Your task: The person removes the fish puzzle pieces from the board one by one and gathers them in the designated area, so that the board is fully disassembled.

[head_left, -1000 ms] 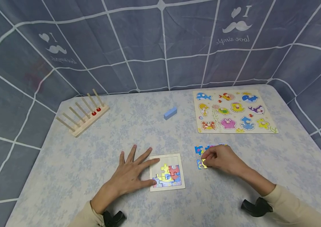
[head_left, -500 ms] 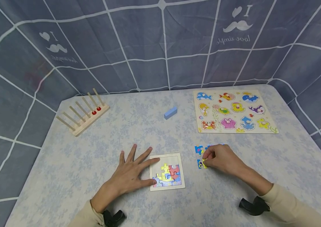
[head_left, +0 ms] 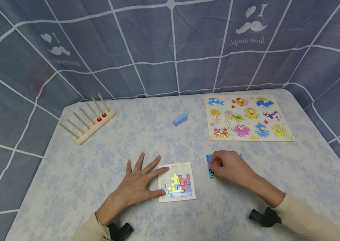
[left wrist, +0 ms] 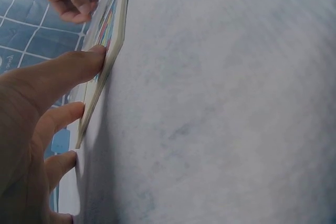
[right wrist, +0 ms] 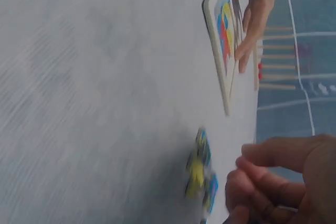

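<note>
My left hand [head_left: 136,187] lies with fingers spread on the left side of a small wooden jigsaw tray [head_left: 177,201]. Its thumb and index finger touch the tray's rim and inside edge. Yellow, red and blue jigsaw pieces [head_left: 176,187] fill the lower and right part of the tray. To the right, my right hand [head_left: 233,167] hovers with curled fingers, thumb and index tips together, over loose jigsaw pieces [head_left: 211,174]. No piece shows between its fingertips in the right wrist view. Yellow and blue pieces [right wrist: 197,174] lie below this hand, partly hidden by it in the head view.
A peg board of sea animals [head_left: 249,117] lies at the back right. A blue block [head_left: 180,119] is at the back middle. At the back left stands a wooden rack [head_left: 94,129] with upright pegs and two red beads. A grey curtain [head_left: 151,43] surrounds the table.
My right hand has lifted off a yellow loose piece and shifted a little left and away from me, covering more of the loose pieces. The left hand and tray stay put.
</note>
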`<state>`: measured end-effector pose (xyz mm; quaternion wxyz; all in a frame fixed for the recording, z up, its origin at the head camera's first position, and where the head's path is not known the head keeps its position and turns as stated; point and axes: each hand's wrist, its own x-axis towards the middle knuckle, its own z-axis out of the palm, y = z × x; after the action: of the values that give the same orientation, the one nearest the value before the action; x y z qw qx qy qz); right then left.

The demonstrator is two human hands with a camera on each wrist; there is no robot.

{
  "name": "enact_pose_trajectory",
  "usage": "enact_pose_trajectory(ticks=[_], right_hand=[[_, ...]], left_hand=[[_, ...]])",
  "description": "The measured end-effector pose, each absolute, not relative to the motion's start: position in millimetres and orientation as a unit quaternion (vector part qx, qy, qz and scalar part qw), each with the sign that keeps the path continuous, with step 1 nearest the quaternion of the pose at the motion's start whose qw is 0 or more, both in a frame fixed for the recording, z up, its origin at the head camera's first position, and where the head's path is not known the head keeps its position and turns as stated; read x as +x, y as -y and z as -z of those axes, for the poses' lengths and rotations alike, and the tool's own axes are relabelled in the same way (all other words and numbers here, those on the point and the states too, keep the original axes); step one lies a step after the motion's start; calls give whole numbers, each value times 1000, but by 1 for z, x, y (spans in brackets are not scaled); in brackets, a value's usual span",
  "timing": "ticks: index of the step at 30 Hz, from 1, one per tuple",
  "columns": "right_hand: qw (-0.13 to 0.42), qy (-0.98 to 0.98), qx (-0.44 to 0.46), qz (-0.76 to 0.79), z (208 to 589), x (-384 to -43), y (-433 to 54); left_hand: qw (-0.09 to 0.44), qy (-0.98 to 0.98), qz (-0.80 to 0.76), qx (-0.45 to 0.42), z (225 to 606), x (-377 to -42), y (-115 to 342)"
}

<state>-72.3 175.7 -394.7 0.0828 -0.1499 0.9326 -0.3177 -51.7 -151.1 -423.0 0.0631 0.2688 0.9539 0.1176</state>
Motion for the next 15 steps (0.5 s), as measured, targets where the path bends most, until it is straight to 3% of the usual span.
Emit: enact_pose_trajectory(ticks=[10,15], right_hand=[[118,-903,-252,328,404,-63,-118],[109,-912,-268,289,404,-60,-102]], left_hand=[[67,-953,-119,270,421,-52,152],[63,-951,-119,277,420,-52,151]])
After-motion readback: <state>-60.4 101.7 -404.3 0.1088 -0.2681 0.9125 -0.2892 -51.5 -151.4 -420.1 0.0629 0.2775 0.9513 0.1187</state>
